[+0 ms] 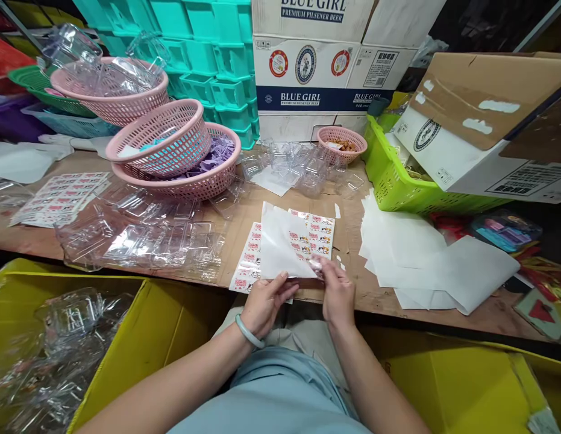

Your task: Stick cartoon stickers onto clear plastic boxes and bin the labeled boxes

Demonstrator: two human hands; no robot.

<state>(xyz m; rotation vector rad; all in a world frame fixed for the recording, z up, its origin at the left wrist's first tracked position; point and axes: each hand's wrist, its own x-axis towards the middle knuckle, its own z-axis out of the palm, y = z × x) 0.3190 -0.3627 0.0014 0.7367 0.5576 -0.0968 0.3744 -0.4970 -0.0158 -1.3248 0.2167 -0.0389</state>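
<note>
Pinching the near edge of the white backing sheet (282,244) with the left hand (264,304), thumb on top and fingers curled beneath; and there, with the right hand (338,295) narrowed, thumb and forefinger pressed on a small pale piece (315,264) at that sheet's lower right corner, too blurred to tell more; holding both hands just over the front edge of the table (350,241), close together but apart; draping the backing sheet partly across the printed sticker sheets (320,232), flat on the table right in front; wearing a pale bangle (249,333) on the left wrist; off to the left, a sprawl of clear plastic boxes (144,238) on the table; behind those, stacked pink baskets (172,147), one tilted inside another; to the right, apart from the hands, a loose pile of white sheets (411,253), and beyond it a green basket (393,184); down below the table edge on the left, a yellow bin (126,337) with more clear plastic inside
</note>
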